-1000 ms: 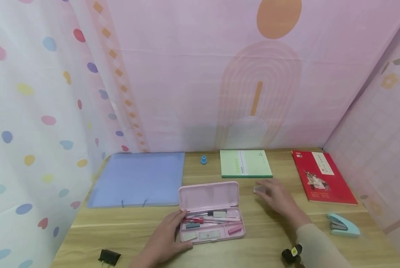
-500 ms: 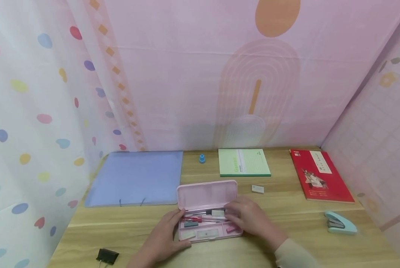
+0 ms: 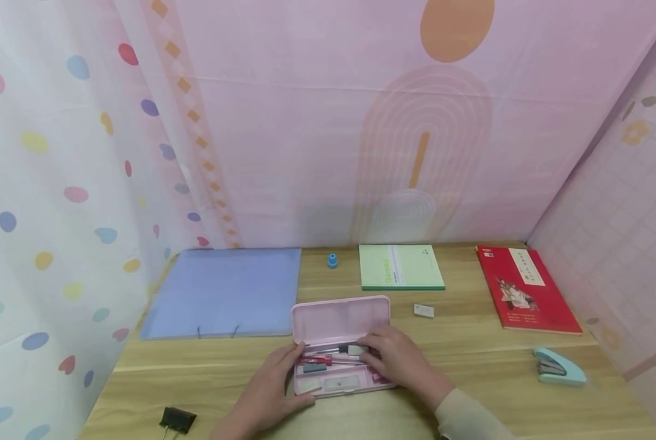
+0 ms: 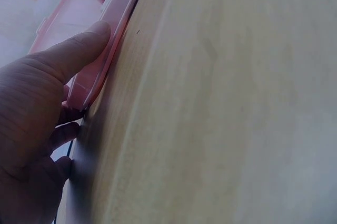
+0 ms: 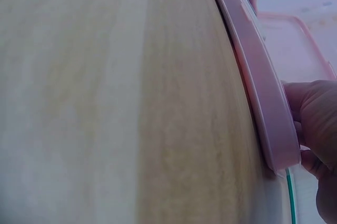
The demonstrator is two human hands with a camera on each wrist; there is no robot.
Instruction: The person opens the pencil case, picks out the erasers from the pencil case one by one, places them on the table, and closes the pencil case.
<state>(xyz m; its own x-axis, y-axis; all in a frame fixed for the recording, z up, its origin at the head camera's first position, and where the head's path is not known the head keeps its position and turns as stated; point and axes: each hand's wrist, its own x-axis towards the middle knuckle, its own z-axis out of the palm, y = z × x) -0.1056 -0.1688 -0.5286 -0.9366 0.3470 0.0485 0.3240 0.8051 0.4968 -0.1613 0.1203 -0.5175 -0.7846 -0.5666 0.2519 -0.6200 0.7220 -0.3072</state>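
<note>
An open pink pencil case [image 3: 339, 321] lies at the table's front middle, its tray holding pens, a grey block [image 3: 357, 350] and other small pieces. My left hand [image 3: 273, 385] grips the case's left front corner, and its thumb [image 4: 79, 50] presses along the pink rim [image 4: 113, 39]. My right hand [image 3: 394, 360] covers the right part of the tray, its fingers bent down among the contents beside the grey block. Whether they pinch anything is hidden. In the right wrist view its fingers [image 5: 316, 113] lie against the case's edge [image 5: 258, 87].
A white eraser [image 3: 424, 311] lies right of the lid. Along the back are a blue folder [image 3: 223, 292], a small blue cap [image 3: 332, 261], a green notebook [image 3: 401, 267] and a red book [image 3: 526, 289]. A teal stapler [image 3: 559, 366] sits front right and a black binder clip [image 3: 178, 420] front left.
My right hand left the white eraser on the table, moved left to the case and now reaches into its tray. The left hand has stayed on the case.
</note>
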